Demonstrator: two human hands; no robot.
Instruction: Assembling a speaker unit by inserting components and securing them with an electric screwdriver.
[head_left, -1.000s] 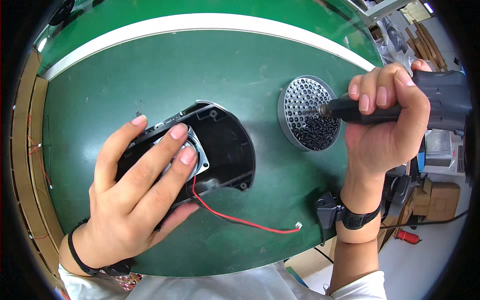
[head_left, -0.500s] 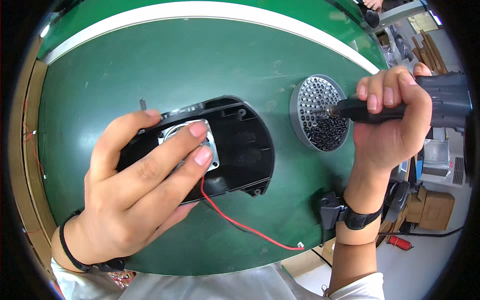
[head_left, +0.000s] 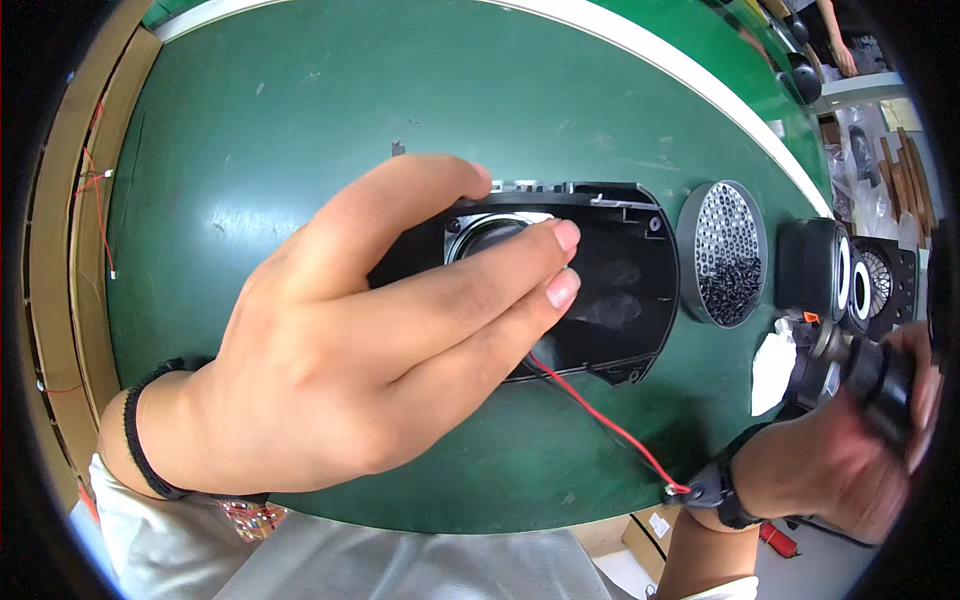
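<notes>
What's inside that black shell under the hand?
Inside the black shell, part of a silver-framed speaker shows, and a red wire trails out. The left hand covers the rest of the speaker, so that's hidden.

A workshop: left of the left fingers, loose wires lie along cardboard; right of the fingers, the green table carries a dish of black screws.

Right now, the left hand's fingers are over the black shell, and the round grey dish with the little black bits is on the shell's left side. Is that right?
Not quite: the head view shows the round grey dish with the little black bits on the right of the black shell. The left hand does have its fingers over the shell.
</notes>
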